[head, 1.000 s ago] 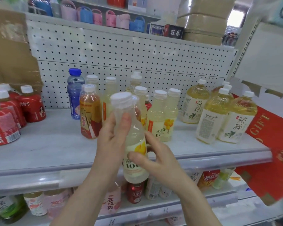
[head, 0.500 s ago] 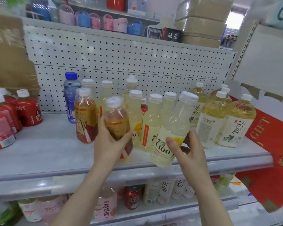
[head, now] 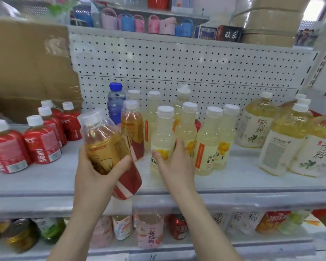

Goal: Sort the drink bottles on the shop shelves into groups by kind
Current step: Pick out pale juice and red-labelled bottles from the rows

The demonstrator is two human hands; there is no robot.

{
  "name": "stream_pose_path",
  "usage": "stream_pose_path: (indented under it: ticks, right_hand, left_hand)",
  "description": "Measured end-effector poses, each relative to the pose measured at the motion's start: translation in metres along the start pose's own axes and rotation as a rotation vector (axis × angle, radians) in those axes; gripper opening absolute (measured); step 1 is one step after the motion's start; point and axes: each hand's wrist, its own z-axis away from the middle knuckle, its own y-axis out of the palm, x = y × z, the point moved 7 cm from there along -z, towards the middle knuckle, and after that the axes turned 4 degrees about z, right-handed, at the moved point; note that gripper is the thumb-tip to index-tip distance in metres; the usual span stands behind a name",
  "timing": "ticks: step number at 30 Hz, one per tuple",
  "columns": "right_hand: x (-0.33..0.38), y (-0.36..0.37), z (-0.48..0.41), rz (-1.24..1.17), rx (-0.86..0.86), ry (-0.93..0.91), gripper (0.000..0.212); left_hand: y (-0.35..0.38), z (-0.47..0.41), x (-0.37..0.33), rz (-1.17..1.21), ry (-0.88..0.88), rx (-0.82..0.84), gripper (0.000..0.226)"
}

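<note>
Amber pair, clear plastic, white caps, red-striped labels: amber bottle (head: 105, 147) tilted in front of blue bottle (head: 115, 106), left hand (head: 94, 178) fingers curled round its middle; twin (head: 133, 129) upright just right of blue bottle. At least six pale bottles (head: 209, 146) further right, slim, cloudy; nearest pale bottle (head: 163, 142) standing, clasped by right hand (head: 177, 166). Five squat red bottles (head: 41, 144) left.

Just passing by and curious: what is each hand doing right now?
Left hand: grips clear plastic amber-drink bottle, red label, tilted.
Right hand: holds pale yellow white-capped plastic bottle on grey shelf.
</note>
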Motion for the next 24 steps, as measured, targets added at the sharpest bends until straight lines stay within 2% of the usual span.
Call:
stream_pose_path:
  ticks: [3, 5, 7, 8, 9, 10, 12, 14, 15, 18, 24]
  right_hand:
    - [0.005, 0.008, -0.008, 0.101, 0.012, -0.020, 0.064]
    - [0.004, -0.005, -0.002, 0.088, -0.035, -0.059, 0.061]
    - [-0.006, -0.048, 0.009, -0.007, -0.265, -0.093, 0.049]
    - [-0.022, -0.072, 0.011, -0.052, -0.393, -0.065, 0.049]
    - [-0.041, -0.093, 0.008, -0.085, -0.466, -0.003, 0.058]
    - [-0.062, -0.107, -0.001, -0.111, -0.451, 0.085, 0.074]
    - [-0.098, -0.109, -0.027, -0.194, -0.191, 0.223, 0.108]
    - [-0.110, -0.095, -0.043, -0.323, 0.040, 0.194, 0.118]
    - [-0.115, -0.089, -0.046, -0.350, 0.079, 0.176, 0.118]
    - [-0.121, -0.079, -0.048, -0.359, 0.107, 0.142, 0.122]
    - [-0.099, -0.054, -0.040, -0.345, 0.111, 0.104, 0.131]
  left_hand:
    - [0.001, 0.000, 0.000, 0.010, 0.000, 0.000, 0.081]
    - [0.005, 0.001, 0.003, -0.003, -0.011, 0.017, 0.073]
    - [0.009, 0.001, 0.007, -0.022, -0.019, 0.039, 0.061]
    - [0.013, 0.003, 0.009, -0.032, -0.019, 0.050, 0.059]
    - [0.016, 0.005, 0.010, -0.040, -0.015, 0.058, 0.060]
    - [0.021, 0.007, 0.011, -0.048, -0.012, 0.065, 0.061]
    - [0.030, 0.010, 0.011, -0.052, -0.013, 0.078, 0.062]
    - [0.041, 0.012, 0.012, -0.036, -0.021, 0.103, 0.061]
    - [0.046, 0.014, 0.012, -0.025, -0.026, 0.115, 0.062]
    - [0.058, 0.018, 0.013, -0.015, -0.032, 0.122, 0.072]
    - [0.078, 0.022, 0.012, -0.065, -0.006, 0.103, 0.062]
